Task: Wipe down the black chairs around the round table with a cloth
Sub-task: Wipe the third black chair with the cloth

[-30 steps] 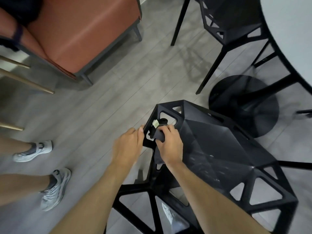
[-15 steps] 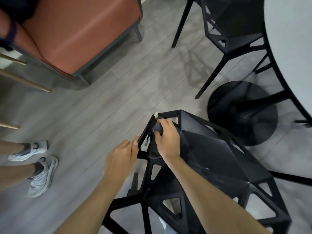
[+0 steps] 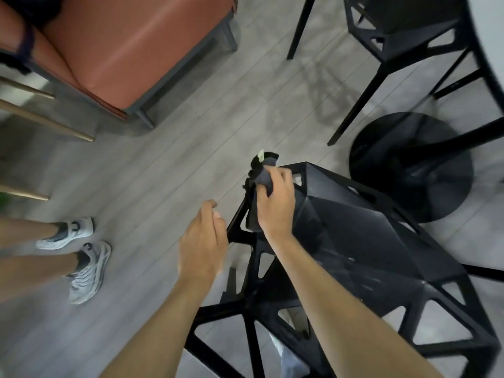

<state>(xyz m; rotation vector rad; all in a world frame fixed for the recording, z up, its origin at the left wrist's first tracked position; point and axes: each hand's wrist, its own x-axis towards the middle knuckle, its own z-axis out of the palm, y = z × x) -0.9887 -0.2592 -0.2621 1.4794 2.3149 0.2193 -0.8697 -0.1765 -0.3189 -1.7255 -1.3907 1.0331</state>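
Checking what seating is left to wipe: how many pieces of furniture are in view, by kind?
Black chairs: 2, near and far
Orange upholstered seat: 1
Round table: 1
Total: 4

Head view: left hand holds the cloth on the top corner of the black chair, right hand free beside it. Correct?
Not quite: the hands are swapped. In the head view, the right hand grips the dark cloth at the top corner of the black chair, while the left hand holds nothing, loosely curled beside the chair's edge.
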